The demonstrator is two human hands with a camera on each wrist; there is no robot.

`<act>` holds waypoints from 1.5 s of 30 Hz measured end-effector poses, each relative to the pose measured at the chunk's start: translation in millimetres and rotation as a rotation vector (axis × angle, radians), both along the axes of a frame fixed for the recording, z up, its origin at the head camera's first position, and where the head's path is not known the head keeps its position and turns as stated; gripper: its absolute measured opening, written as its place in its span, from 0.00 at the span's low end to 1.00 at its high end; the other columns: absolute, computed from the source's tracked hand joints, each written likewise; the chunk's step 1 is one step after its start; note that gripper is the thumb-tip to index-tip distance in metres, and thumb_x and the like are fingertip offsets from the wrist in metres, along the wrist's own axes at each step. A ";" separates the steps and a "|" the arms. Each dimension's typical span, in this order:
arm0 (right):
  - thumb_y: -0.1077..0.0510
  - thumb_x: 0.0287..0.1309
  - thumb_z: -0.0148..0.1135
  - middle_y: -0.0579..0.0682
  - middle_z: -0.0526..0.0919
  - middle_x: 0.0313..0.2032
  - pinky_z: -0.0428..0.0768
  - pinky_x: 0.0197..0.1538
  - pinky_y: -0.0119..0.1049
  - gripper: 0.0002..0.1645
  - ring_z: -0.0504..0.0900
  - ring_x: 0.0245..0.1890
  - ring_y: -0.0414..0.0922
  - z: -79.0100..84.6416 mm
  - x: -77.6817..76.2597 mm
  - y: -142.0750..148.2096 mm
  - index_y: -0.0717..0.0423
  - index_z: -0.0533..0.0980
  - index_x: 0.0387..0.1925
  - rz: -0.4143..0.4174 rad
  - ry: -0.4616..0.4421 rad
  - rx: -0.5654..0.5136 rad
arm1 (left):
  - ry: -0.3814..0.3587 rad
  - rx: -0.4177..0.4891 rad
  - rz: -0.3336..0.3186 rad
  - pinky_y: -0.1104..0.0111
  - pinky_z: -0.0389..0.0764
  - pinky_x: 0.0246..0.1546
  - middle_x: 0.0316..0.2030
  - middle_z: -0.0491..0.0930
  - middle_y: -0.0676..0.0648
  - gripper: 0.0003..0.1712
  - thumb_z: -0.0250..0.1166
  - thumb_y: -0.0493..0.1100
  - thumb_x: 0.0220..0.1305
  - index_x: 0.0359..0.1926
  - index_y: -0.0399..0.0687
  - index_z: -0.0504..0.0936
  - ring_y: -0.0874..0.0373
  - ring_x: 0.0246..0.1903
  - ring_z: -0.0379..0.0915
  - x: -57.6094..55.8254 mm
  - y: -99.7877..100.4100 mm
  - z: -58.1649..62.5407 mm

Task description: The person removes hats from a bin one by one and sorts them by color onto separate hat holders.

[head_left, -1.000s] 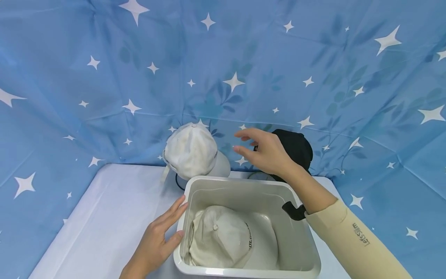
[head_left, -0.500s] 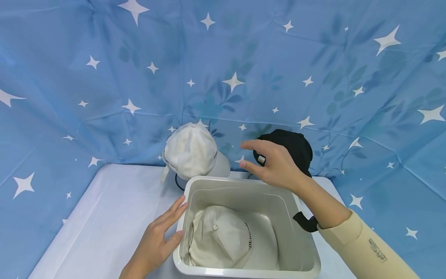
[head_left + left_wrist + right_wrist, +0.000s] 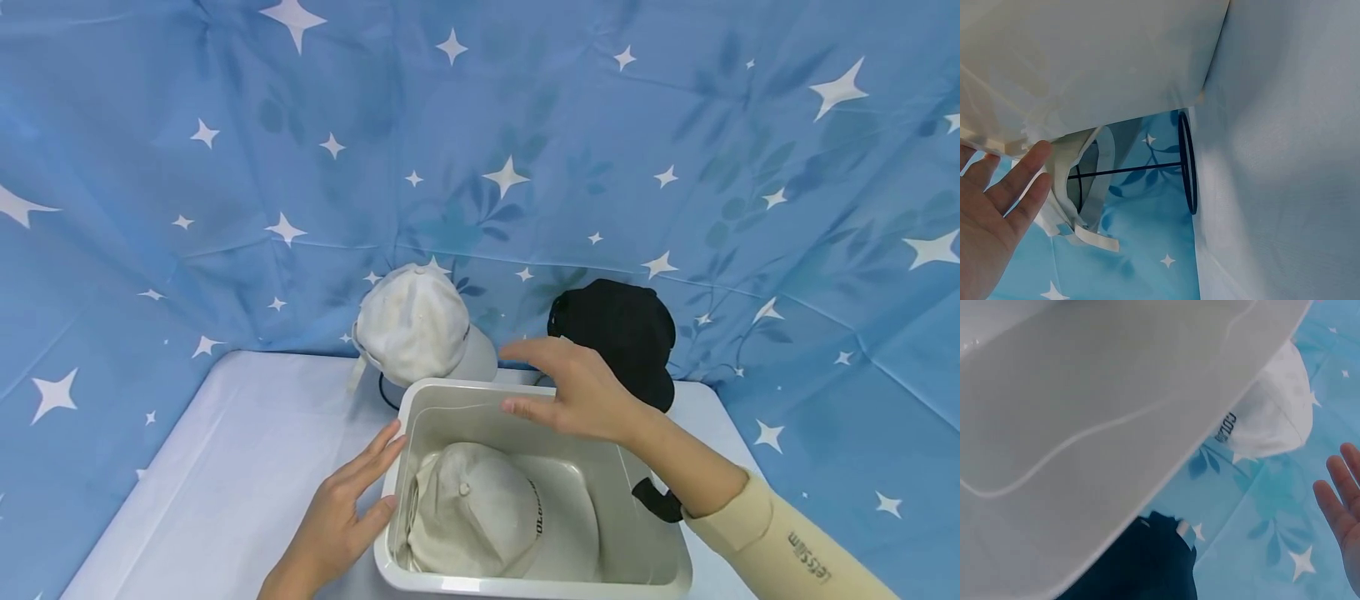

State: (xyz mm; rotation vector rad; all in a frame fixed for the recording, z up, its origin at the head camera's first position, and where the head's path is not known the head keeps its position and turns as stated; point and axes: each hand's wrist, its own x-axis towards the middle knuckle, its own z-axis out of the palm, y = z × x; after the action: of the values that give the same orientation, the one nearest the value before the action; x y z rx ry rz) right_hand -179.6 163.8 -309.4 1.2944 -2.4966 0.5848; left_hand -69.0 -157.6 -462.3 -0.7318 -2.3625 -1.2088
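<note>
My left hand (image 3: 337, 508) rests its spread fingertips on the left rim of a pale plastic bin (image 3: 532, 584). Inside the bin lies a beige baseball cap (image 3: 480, 508), brim to the right, dark lettering on its front. Over the bin's back right part hovers my right hand (image 3: 573, 387), thumb and fingers apart and nothing between them. Just behind that hand is a black cap (image 3: 622, 325), partly covered by it in the head view. A white cap (image 3: 412, 325) stands behind the bin's back left corner, on a thin black wire stand (image 3: 1129, 170).
The bin sits on a white-covered table (image 3: 247, 467), near its front. A blue curtain (image 3: 480, 125) with white stars hangs directly behind the caps. A black strap (image 3: 658, 500) at the right wrist hangs over the bin's right side.
My right hand has come down and toward me from beside the black cap to over the bin's back rim. More of the black cap shows. The left hand has stayed put.
</note>
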 end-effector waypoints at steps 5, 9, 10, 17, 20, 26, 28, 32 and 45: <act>0.42 0.57 0.77 0.48 0.85 0.59 0.83 0.60 0.51 0.36 0.82 0.62 0.49 -11.2 4.6 -5.4 0.55 0.81 0.62 0.039 -0.023 0.020 | 0.000 0.003 -0.005 0.78 0.62 0.70 0.77 0.64 0.43 0.36 0.65 0.34 0.66 0.75 0.43 0.72 0.51 0.71 0.69 -0.2 -0.2 -0.5; 0.38 0.56 0.77 0.46 0.84 0.60 0.82 0.60 0.50 0.39 0.81 0.62 0.48 -18.8 7.5 -11.3 0.53 0.81 0.63 0.057 -0.059 0.053 | -0.006 0.000 -0.002 0.77 0.62 0.70 0.78 0.64 0.43 0.36 0.65 0.35 0.66 0.75 0.43 0.72 0.51 0.71 0.69 0.0 -0.6 -0.3; 0.38 0.55 0.77 0.46 0.84 0.60 0.82 0.60 0.50 0.39 0.81 0.62 0.47 -20.4 8.0 -12.9 0.53 0.81 0.63 0.061 -0.075 0.062 | -0.009 -0.001 0.000 0.77 0.62 0.70 0.78 0.64 0.43 0.36 0.65 0.35 0.66 0.75 0.43 0.72 0.51 0.71 0.69 0.1 -0.7 -0.2; 0.37 0.53 0.78 0.46 0.83 0.61 0.79 0.64 0.51 0.40 0.80 0.64 0.47 -31.0 6.5 -20.7 0.52 0.80 0.63 0.087 -0.160 0.121 | -0.012 -0.001 0.003 0.77 0.63 0.70 0.78 0.64 0.44 0.36 0.65 0.35 0.66 0.76 0.44 0.72 0.50 0.71 0.69 0.6 -0.8 0.9; 0.36 0.53 0.78 0.45 0.83 0.62 0.79 0.64 0.50 0.40 0.80 0.64 0.47 -35.5 4.9 -22.0 0.51 0.80 0.64 0.093 -0.196 0.136 | -0.007 0.002 0.003 0.77 0.63 0.70 0.77 0.64 0.43 0.37 0.65 0.34 0.65 0.76 0.45 0.72 0.51 0.71 0.69 0.7 -0.3 1.1; 0.37 0.52 0.78 0.45 0.84 0.61 0.82 0.60 0.50 0.43 0.83 0.59 0.45 -40.2 4.1 -23.2 0.52 0.79 0.65 0.081 -0.302 0.137 | -0.009 0.002 -0.001 0.77 0.63 0.70 0.78 0.64 0.43 0.37 0.66 0.34 0.65 0.75 0.44 0.72 0.51 0.71 0.69 0.6 0.1 1.2; 0.38 0.53 0.78 0.45 0.84 0.60 0.82 0.59 0.50 0.43 0.83 0.57 0.43 -41.4 3.7 -22.8 0.52 0.79 0.66 0.070 -0.347 0.144 | -0.011 0.000 0.000 0.77 0.63 0.70 0.78 0.64 0.43 0.37 0.66 0.33 0.65 0.75 0.44 0.72 0.51 0.71 0.69 0.6 0.0 1.1; 0.38 0.53 0.78 0.45 0.83 0.61 0.81 0.60 0.51 0.44 0.82 0.58 0.43 -45.2 0.7 -21.7 0.52 0.78 0.67 0.065 -0.421 0.168 | -0.011 -0.003 0.005 0.77 0.63 0.70 0.78 0.64 0.44 0.37 0.66 0.34 0.65 0.75 0.44 0.72 0.50 0.71 0.70 0.9 -0.3 1.1; 0.43 0.49 0.81 0.43 0.85 0.56 0.81 0.61 0.44 0.38 0.82 0.57 0.43 -55.2 -3.6 -22.9 0.54 0.82 0.60 0.122 -0.548 0.227 | -0.020 -0.008 0.015 0.78 0.63 0.70 0.78 0.64 0.44 0.37 0.65 0.34 0.65 0.75 0.45 0.72 0.50 0.71 0.69 0.9 0.2 1.2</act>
State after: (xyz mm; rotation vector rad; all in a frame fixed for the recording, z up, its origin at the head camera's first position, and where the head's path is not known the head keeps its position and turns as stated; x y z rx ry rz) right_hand -183.2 140.9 -364.6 1.5451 -3.0108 0.7929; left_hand -68.1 -157.4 -461.0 -0.7067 -2.3860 -1.2059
